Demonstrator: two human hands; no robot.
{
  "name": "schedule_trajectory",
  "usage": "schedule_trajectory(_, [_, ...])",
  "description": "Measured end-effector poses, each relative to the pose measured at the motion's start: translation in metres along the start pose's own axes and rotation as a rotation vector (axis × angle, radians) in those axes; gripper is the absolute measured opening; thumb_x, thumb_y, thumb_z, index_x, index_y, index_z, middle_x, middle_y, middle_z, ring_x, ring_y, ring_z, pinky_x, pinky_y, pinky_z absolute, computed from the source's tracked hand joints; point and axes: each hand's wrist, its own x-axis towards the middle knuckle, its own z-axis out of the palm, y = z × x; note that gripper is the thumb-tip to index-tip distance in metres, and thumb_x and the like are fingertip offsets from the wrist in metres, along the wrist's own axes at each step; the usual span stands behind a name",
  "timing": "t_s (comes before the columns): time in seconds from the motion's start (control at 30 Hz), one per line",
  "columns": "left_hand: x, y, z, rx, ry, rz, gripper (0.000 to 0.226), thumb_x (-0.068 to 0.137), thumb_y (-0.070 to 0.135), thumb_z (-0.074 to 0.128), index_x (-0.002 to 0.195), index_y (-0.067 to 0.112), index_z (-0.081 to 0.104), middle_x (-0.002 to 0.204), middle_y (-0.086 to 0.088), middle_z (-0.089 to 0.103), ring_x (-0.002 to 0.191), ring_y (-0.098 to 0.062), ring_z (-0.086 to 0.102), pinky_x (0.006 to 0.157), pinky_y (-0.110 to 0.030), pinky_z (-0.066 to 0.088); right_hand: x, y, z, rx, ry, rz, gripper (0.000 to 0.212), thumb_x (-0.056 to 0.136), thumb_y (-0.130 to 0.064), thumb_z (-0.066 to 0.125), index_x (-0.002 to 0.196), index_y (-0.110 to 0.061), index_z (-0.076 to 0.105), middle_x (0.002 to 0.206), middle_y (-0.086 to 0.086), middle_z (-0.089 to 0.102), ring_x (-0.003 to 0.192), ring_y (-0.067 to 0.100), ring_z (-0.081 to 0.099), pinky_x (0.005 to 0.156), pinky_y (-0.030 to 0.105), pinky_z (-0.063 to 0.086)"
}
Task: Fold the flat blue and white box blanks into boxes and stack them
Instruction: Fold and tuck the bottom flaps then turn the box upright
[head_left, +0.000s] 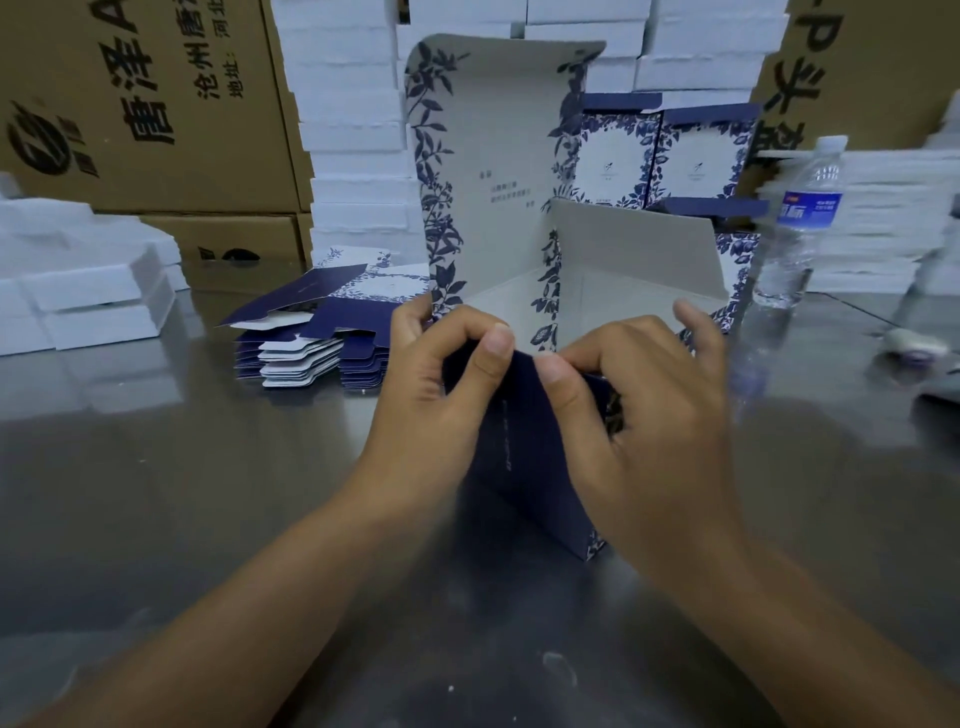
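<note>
Steel table (156, 493) bearing a half-folded blue and white box (493, 156) at centre, lid flap upright, with a stack of flat blanks (311, 358) to its left. Left hand (436, 379) and right hand (644, 400) — thumbs nearly touching — each pinch the top edge of the box's dark near wall.

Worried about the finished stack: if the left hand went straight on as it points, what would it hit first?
Likely the left hand meets the tall upright panel of the box it holds, before the finished boxes behind; depth is unclear.
</note>
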Motion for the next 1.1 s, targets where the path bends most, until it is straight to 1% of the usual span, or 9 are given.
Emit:
schedule_trajectory(0.1, [0.001, 0.001, 0.001, -0.010, 0.001, -0.006, 0.022, 0.080, 0.045, 0.046, 0.068, 0.028, 0.053, 0.091, 0.006, 0.039, 0.101, -0.012, 0.037, 0.080, -0.014, 0.032, 0.003, 0.003, -0.002, -0.045, 0.003, -0.021, 0.031, 0.093, -0.023, 0.048, 0.065, -0.011, 0.054, 0.062, -0.008, 0.047, 0.067, 0.012, 0.045, 0.102, 0.041, 0.028])
schedule_trajectory(0.2, [0.003, -0.002, -0.001, -0.010, 0.008, -0.001, 0.024, 0.088, 0.042, 0.050, 0.069, 0.029, 0.054, 0.090, 0.007, 0.040, 0.100, -0.015, 0.037, 0.082, -0.025, 0.032, 0.005, 0.006, -0.003, -0.098, 0.019, -0.079, 0.034, 0.094, -0.020, 0.046, 0.061, -0.012, 0.049, 0.063, -0.012, 0.034, 0.060, 0.017, 0.043, 0.095, 0.040, 0.032])
schedule_trajectory(0.33, [0.008, -0.009, -0.006, -0.027, 0.056, 0.033, 0.019, 0.091, 0.031, 0.049, 0.074, 0.026, 0.057, 0.088, 0.005, 0.046, 0.087, -0.017, 0.046, 0.078, -0.031, 0.037, 0.003, 0.009, -0.001, -0.069, 0.028, -0.102, 0.035, 0.093, -0.018, 0.046, 0.060, -0.011, 0.048, 0.062, -0.011, 0.033, 0.059, 0.015, 0.038, 0.091, 0.034, 0.031])
schedule_trajectory(0.4, [0.011, -0.010, -0.009, -0.005, 0.075, 0.040, 0.019, 0.089, 0.033, 0.046, 0.074, 0.027, 0.056, 0.085, 0.005, 0.045, 0.079, -0.015, 0.046, 0.075, -0.029, 0.037, 0.002, 0.010, -0.001, -0.039, 0.038, -0.112, 0.035, 0.093, -0.017, 0.046, 0.059, -0.011, 0.046, 0.061, -0.010, 0.033, 0.059, 0.013, 0.036, 0.092, 0.033, 0.030])
schedule_trajectory(0.53, [0.014, -0.013, -0.010, 0.066, 0.068, 0.044, 0.019, 0.089, 0.035, 0.044, 0.073, 0.031, 0.052, 0.085, 0.008, 0.042, 0.077, -0.007, 0.044, 0.073, -0.017, 0.033, 0.003, 0.013, -0.002, 0.001, 0.064, -0.152, 0.036, 0.093, -0.017, 0.046, 0.057, -0.011, 0.045, 0.061, -0.010, 0.032, 0.058, 0.013, 0.034, 0.092, 0.033, 0.031])
schedule_trajectory(0.73, [0.014, -0.016, -0.009, 0.076, 0.080, 0.086, 0.020, 0.090, 0.033, 0.044, 0.076, 0.028, 0.057, 0.086, 0.004, 0.046, 0.080, -0.008, 0.048, 0.074, -0.026, 0.040, 0.004, 0.014, -0.002, 0.070, 0.045, -0.193, 0.030, 0.093, -0.014, 0.044, 0.067, -0.020, 0.030, 0.063, -0.010, 0.023, 0.060, 0.010, 0.021, 0.078, 0.036, 0.037])
schedule_trajectory(0.83, [0.015, -0.019, -0.014, 0.080, 0.139, 0.108, 0.020, 0.093, 0.029, 0.045, 0.079, 0.030, 0.059, 0.089, 0.003, 0.049, 0.081, -0.008, 0.052, 0.076, -0.029, 0.046, 0.004, 0.012, -0.002, 0.090, 0.064, -0.211, 0.031, 0.093, -0.014, 0.043, 0.065, -0.019, 0.031, 0.063, -0.009, 0.023, 0.061, 0.009, 0.019, 0.077, 0.036, 0.038])
schedule_trajectory(1.0, [0.019, -0.022, -0.017, 0.141, 0.164, 0.104, 0.017, 0.090, 0.033, 0.044, 0.078, 0.035, 0.056, 0.087, 0.010, 0.047, 0.080, 0.004, 0.049, 0.075, -0.013, 0.040, 0.004, 0.013, -0.006, 0.119, 0.082, -0.220, 0.042, 0.094, -0.018, 0.042, 0.053, -0.011, 0.040, 0.055, -0.005, 0.028, 0.055, 0.013, 0.026, 0.078, 0.038, 0.039])
schedule_trajectory(1.1, [0.019, -0.022, -0.017, 0.130, 0.160, 0.097, 0.017, 0.090, 0.034, 0.044, 0.077, 0.036, 0.055, 0.085, 0.007, 0.048, 0.078, 0.001, 0.048, 0.074, -0.014, 0.040, 0.004, 0.013, -0.006, 0.109, 0.086, -0.219, 0.042, 0.096, -0.017, 0.039, 0.054, -0.012, 0.040, 0.059, -0.007, 0.027, 0.054, 0.014, 0.027, 0.077, 0.037, 0.039])
